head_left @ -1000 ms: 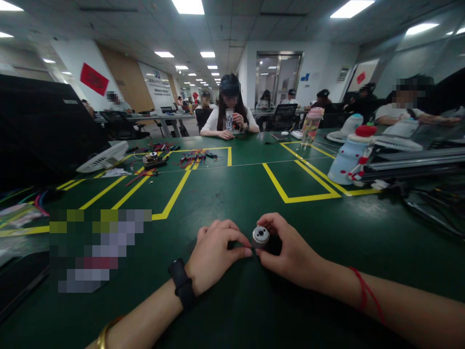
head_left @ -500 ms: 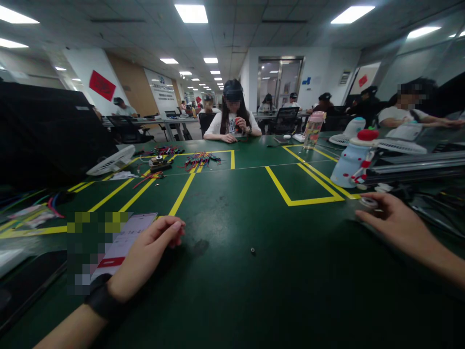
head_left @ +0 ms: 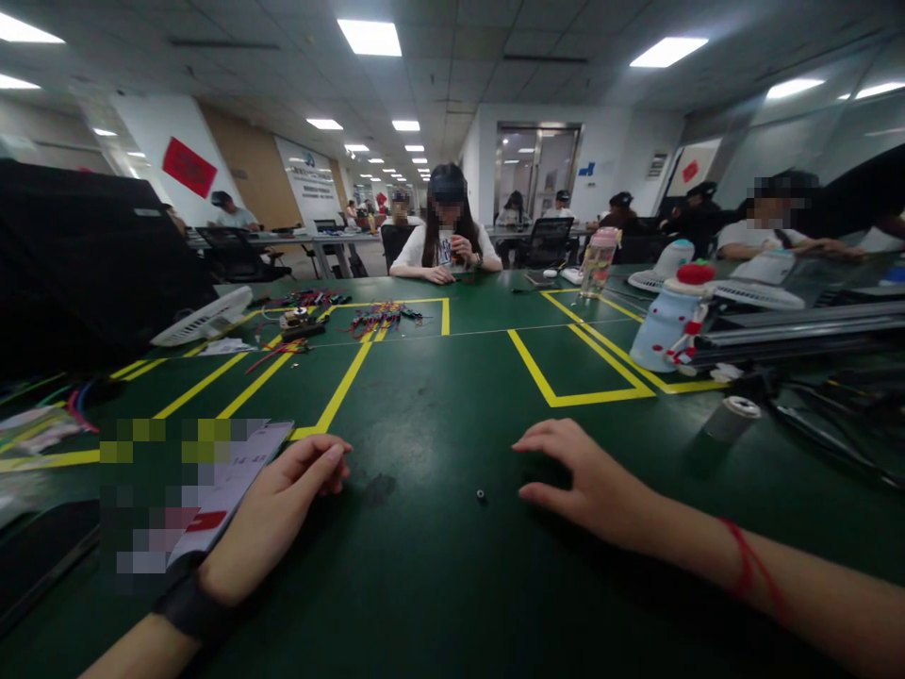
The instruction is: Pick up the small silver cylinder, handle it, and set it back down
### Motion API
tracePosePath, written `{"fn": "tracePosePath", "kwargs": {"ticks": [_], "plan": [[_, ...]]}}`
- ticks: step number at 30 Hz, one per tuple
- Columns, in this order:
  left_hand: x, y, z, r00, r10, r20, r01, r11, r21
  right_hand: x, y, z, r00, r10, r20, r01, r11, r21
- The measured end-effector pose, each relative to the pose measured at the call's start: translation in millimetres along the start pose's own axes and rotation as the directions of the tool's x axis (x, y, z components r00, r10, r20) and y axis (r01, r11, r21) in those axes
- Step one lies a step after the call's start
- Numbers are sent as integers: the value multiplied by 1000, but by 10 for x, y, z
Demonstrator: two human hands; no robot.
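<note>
Bare-handed work at a green table (head_left: 424, 566), its surface partly divided by yellow tape (head_left: 600, 398), presumably to keep areas separate. A blue bottle (head_left: 661, 332) stands toward the right, probably there to leave the near middle free. The right hand (head_left: 576, 481) is released, thumb and fingers spread with nothing between them; this gap faces the small ring, a posture suited to pinching. The left hand (head_left: 293, 486) is loosely curled, thumb against the fingers; whether it encloses anything cannot be told. It overlaps a phone (head_left: 244, 467) in this view, perhaps merely resting there; contact is unclear. A metal cylinder (head_left: 733, 421) appears to stand on end beyond the right forearm, seemingly set aside. Smallest, the ring (head_left: 481, 495) lies alone between the hands, nearer the right, untouched.
</note>
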State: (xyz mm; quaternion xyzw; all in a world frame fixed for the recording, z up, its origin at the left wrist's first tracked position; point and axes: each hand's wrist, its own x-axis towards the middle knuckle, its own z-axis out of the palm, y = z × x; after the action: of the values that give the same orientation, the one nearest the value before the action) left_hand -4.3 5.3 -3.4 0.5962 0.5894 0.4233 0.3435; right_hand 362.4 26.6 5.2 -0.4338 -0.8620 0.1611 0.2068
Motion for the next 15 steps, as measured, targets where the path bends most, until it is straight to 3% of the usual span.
{"fn": "tracePosePath", "kwargs": {"ticks": [2, 4, 6, 9, 11, 13, 15], "plan": [[-8, -4, -2, 1000, -11, 9, 10, 1000, 14, 184, -235, 205, 997, -46, 56, 39, 993, 112], [-13, 0, 1, 1000, -16, 16, 16, 1000, 25, 265, -321, 275, 995, -62, 74, 50, 987, 151], [-15, 9, 6, 1000, -22, 22, 21, 999, 30, 243, -263, 183, 998, -38, 55, 28, 986, 164], [-15, 22, 14, 999, -24, 26, 23, 999, 44, 44, 42, -221, 986, 123, -113, -113, 990, 89], [-14, 28, 18, 999, -23, 29, 21, 998, 59, -170, 332, -579, 915, 254, -312, -276, 961, -27], [-12, 31, 20, 999, -23, 35, 20, 997, 79, -412, 633, -916, 794, 350, -496, -468, 873, -133], [-9, 33, 21, 999, -22, 37, 19, 995, 97, -643, 901, -1167, 674, 450, -585, -649, 740, -177]]}}
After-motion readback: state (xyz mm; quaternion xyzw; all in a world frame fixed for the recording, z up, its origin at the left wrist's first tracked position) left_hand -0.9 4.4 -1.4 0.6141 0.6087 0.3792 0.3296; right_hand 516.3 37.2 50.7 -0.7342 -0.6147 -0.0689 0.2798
